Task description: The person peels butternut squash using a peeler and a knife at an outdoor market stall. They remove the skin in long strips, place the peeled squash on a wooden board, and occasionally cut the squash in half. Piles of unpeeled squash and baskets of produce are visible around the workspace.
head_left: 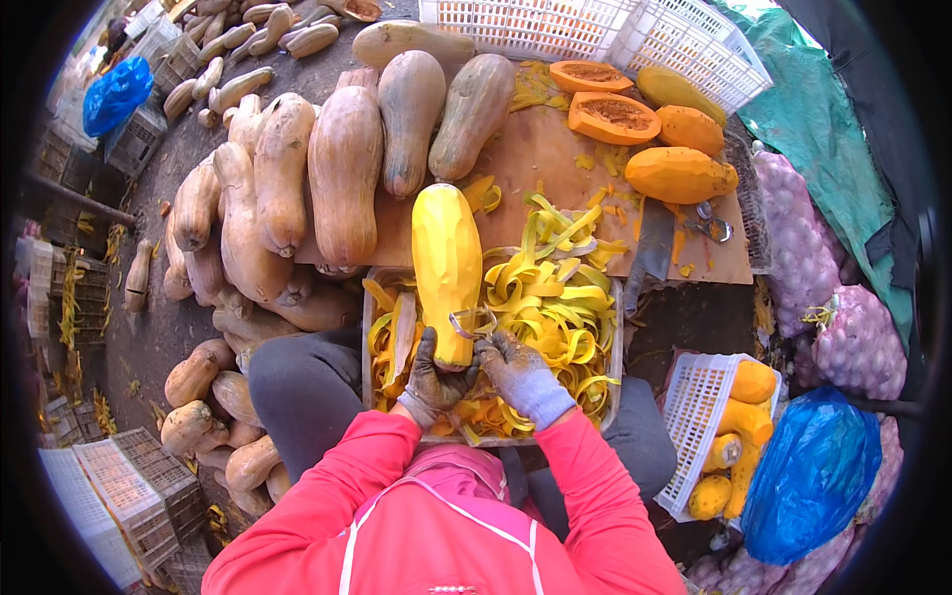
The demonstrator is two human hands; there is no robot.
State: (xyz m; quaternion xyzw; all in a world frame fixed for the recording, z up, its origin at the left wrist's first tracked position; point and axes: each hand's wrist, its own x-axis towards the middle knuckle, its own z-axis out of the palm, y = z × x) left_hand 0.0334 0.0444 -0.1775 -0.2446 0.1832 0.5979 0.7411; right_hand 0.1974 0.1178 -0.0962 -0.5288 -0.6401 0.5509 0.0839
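A peeled yellow squash [447,268] stands out lengthwise before me, its near end in my left hand [435,379], which wears a stained work glove. My right hand [520,372], gloved too, grips a peeler [474,323] whose metal frame lies across the squash's lower part. Beneath both hands is a clear plastic tub [617,349] heaped with curled yellow peels [554,320]. Unpeeled tan squashes [346,178] are lined up beyond and to the left. On the board [535,163] at the right lie peeled orange squashes [680,175] and orange halves [613,117].
A cleaver [654,242] and a metal scoop-like tool [715,229] lie on the board's right part. A white crate [688,424] of peeled squash stands right, beside a blue plastic bag [811,476] and net sacks [859,342]. More squashes [193,372] are piled left.
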